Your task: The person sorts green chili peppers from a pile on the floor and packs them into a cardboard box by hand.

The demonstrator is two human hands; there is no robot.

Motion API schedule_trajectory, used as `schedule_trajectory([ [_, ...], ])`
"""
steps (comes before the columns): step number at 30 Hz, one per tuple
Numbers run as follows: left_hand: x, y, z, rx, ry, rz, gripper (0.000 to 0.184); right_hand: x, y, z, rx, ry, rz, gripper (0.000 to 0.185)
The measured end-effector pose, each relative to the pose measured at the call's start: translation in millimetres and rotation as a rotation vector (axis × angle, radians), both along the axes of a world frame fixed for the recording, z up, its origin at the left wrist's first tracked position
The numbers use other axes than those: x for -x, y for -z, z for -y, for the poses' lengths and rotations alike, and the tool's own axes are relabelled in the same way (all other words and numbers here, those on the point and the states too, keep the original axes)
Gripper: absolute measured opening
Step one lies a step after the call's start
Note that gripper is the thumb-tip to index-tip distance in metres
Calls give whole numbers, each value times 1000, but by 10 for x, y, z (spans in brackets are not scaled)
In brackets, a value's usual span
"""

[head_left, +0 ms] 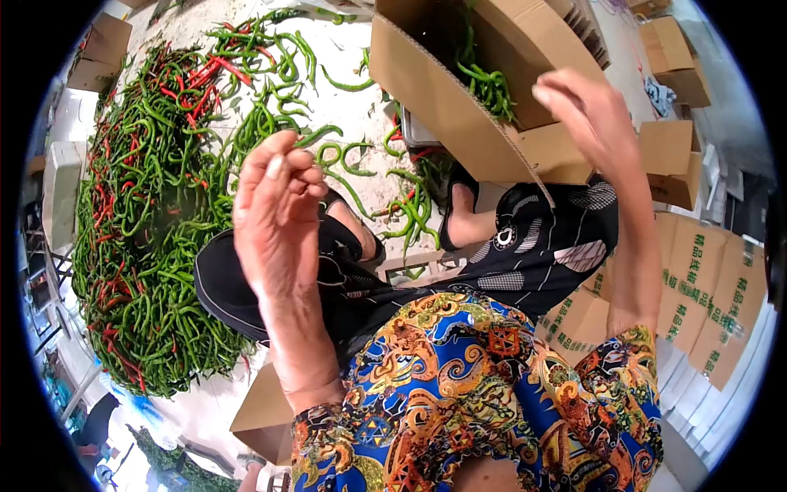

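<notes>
My left hand [277, 193] is raised over the floor with its palm toward me and its fingers curled in against the thumb. A curved green chili pepper [321, 134] shows right beside its fingertips; whether the hand holds it I cannot tell. My right hand [592, 115] hangs at the open side of a cardboard box [459, 115], fingers loosely stretched and nothing seen in them. Inside that box lies a small bunch of green chili peppers [490, 88]. A large heap of green and red chili peppers [156, 238] covers the floor at the left.
Loose green chilies [414, 213] lie on the floor between my feet. Flattened cartons with green print [697, 287] lean at the right. More cardboard boxes [674, 57] stand at the upper right, and another box [264, 414] is at the lower left.
</notes>
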State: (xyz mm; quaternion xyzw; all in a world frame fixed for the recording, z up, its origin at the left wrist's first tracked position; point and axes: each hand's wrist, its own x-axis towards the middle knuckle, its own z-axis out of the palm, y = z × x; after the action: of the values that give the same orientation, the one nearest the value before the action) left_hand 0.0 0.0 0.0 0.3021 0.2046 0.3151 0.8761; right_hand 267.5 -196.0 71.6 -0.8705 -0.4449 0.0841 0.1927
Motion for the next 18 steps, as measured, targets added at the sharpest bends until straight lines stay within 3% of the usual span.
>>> schedule_trajectory([
  [2, 108, -322, 42, -10, -53, 11, 31, 618, -168, 93, -182, -8, -424, 22],
  [4, 160, -315, -46, -19, -82, 48, 35, 918, 177, 30, -102, -71, -692, 25],
  [7, 472, -435, -231, -150, -175, 51, 23, 1220, 1309, -7, 66, -114, -748, 20],
  [8, 587, -434, -345, -232, -157, 38, 23, 1227, 1847, 10, 135, 19, -772, 24],
  [9, 729, -368, -471, -220, -294, -15, 30, 1213, 2386, 17, 204, 152, -791, 27],
  [11, 1019, -209, -725, -247, -406, -148, 37, 1181, 3232, 136, 372, 266, -502, 37],
  [13, 1351, 60, -932, -277, -447, -324, 35, 1174, 3600, 116, 603, 379, -516, 45],
  [15, 1458, 478, -922, -218, -469, -651, 40, 1182, 3798, 94, 553, 422, -487, 48],
  [16, 1796, 944, -987, -144, -388, -636, 40, 1189, 3791, 36, 541, 441, -466, 50],
  [17, 2076, 1355, -949, -158, -353, -894, 36, 1217, 3805, -32, 528, 456, -450, 52],
  [18, 2200, 1699, -848, -617, -289, -1221, 29, 1210, 4010, 3, 506, 487, -425, 50],
])
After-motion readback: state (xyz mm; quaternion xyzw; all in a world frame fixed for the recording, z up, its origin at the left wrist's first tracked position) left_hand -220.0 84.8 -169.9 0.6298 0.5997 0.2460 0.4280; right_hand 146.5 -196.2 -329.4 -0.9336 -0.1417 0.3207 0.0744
